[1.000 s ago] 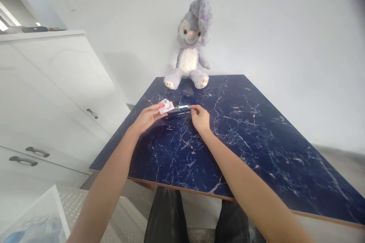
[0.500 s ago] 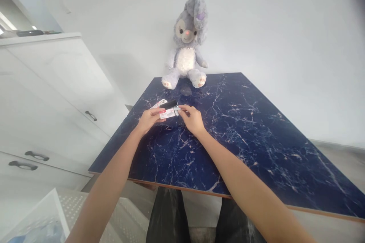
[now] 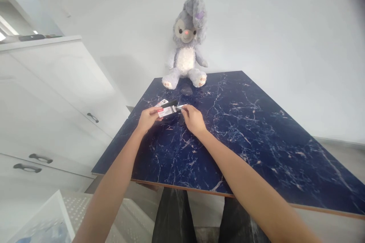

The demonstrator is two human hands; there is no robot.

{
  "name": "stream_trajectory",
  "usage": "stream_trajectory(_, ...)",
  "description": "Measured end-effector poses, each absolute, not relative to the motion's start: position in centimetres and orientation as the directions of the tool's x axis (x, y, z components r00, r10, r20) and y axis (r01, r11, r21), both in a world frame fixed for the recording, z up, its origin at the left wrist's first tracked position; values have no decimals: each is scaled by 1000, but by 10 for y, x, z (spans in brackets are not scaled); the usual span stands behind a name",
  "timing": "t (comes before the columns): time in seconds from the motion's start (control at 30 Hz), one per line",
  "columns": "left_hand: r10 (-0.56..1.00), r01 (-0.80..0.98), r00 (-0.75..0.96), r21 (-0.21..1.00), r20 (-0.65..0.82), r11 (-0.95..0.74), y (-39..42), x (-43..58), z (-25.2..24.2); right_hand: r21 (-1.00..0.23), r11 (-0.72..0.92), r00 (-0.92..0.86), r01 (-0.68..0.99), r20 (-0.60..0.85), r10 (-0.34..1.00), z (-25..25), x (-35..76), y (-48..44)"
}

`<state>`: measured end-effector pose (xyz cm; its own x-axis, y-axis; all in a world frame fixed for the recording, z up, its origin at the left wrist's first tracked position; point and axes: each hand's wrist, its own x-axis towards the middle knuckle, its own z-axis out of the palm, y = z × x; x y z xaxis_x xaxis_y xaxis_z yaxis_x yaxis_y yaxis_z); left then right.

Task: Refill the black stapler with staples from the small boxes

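Observation:
Both hands meet over the far left part of a dark blue marbled table. My left hand is closed on a small white and red box. My right hand pinches a thin silvery strip at the box's open right end. A black object, its kind unclear, lies just behind the box, and another small white and red box sits on the table beside it.
A grey plush rabbit sits at the table's far edge against the white wall. White cabinets with dark handles stand to the left. A white bin is at the lower left. My dark trousers show under the table's near edge.
The right hand slid left from the far end of the dark stapler-like object to the box's end. The box came down toward the table, uncovering the second box behind.

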<state>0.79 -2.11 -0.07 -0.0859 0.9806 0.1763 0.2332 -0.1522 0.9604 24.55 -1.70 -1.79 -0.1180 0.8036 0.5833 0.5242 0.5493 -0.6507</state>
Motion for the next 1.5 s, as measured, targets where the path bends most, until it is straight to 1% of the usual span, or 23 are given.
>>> stream_trajectory(0.13, 990, 213, -45, 969, 137, -124, -22, 10, 0, -587, 603, -218, 541, 594, 774, -18, 246, -18)
stream_trajectory(0.23, 992, 211, -18, 970, 123, -117, -25, 12, 0, -584, 607, -217, 539, 600, 770, -17, 247, -19)
stream_trajectory(0.37, 994, 219, 52, 970, 95, -104, -28, 13, 2, -666, 573, -153, 477, 579, 801, -16, 247, -19)
stream_trajectory(0.47, 993, 206, 76, 973, 87, -101, -30, 14, 3, -729, 485, -49, 483, 531, 846, -13, 248, -18)
stream_trajectory(0.53, 994, 186, 74, 978, 86, -98, -30, 15, 4, -744, 465, -2, 479, 529, 849, -11, 247, -19)
stream_trajectory(0.6, 994, 167, 71, 982, 81, -92, -31, 16, 3, -753, 486, -10, 442, 538, 843, -9, 247, -21)
stream_trajectory(0.67, 995, 152, 74, 985, 72, -82, -32, 18, 3, -788, 484, -17, 380, 517, 856, -7, 246, -23)
stream_trajectory(0.77, 993, 150, 91, 984, 77, -90, -32, 18, 2, -864, 398, 21, 309, 425, 905, -6, 246, -26)
stream_trajectory(0.83, 990, 147, 110, 984, 83, -99, -31, 18, 1, -866, 384, 30, 320, 414, 910, -6, 246, -26)
stream_trajectory(0.9, 990, 110, 124, 991, 66, -80, -30, 18, -1, -839, 427, 19, 336, 460, 888, -6, 244, -26)
stream_trajectory(0.93, 991, 76, 126, 995, 50, -60, -30, 18, -3, -838, 443, 13, 319, 471, 882, -7, 243, -25)
stream_trajectory(0.97, 992, 36, 126, 999, 31, -36, -30, 19, -4, -854, 440, 15, 279, 462, 887, -8, 241, -25)
stream_trajectory(1.03, 992, -42, 126, 999, -7, 13, -30, 20, -6, -906, 388, 28, 169, 398, 917, -10, 239, -24)
stream_trajectory(1.1, 990, -86, 137, 995, -37, 49, -31, 23, -6, -929, 348, 49, 128, 356, 933, -11, 238, -25)
stream_trajectory(1.17, 986, -104, 156, 992, -52, 69, -32, 27, -6, -899, 387, 75, 205, 409, 910, -9, 238, -29)
stream_trajectory(1.27, 990, -132, 141, 990, -29, 48, -34, 32, -5, -792, 495, 51, 357, 545, 837, -4, 236, -36)
stream_trajectory(1.3, 992, -140, 128, 990, -12, 30, -34, 33, -5, -778, 507, 48, 371, 561, 826, -3, 234, -38)
stream_trajectory(1.33, 993, -145, 117, 989, 5, 12, -34, 33, -5, -789, 495, 62, 363, 551, 832, -2, 232, -39)
stream_trajectory(1.37, 994, -147, 112, 989, 17, 0, -34, 32, -5, -827, 456, 94, 330, 509, 856, -2, 231, -39)
stream_trajectory(1.43, 993, -150, 117, 989, 24, -6, -34, 30, -6, -937, 305, 149, 172, 331, 932, -3, 228, -38)
stream_trajectory(1.47, 992, -152, 123, 988, 21, -2, -33, 29, -6, -977, 206, 123, 56, 211, 970, -3, 227, -37)
stream_trajectory(1.5, 992, -154, 128, 988, 15, 5, -33, 27, -6, -993, 102, 49, -65, 99, 994, -3, 227, -36)
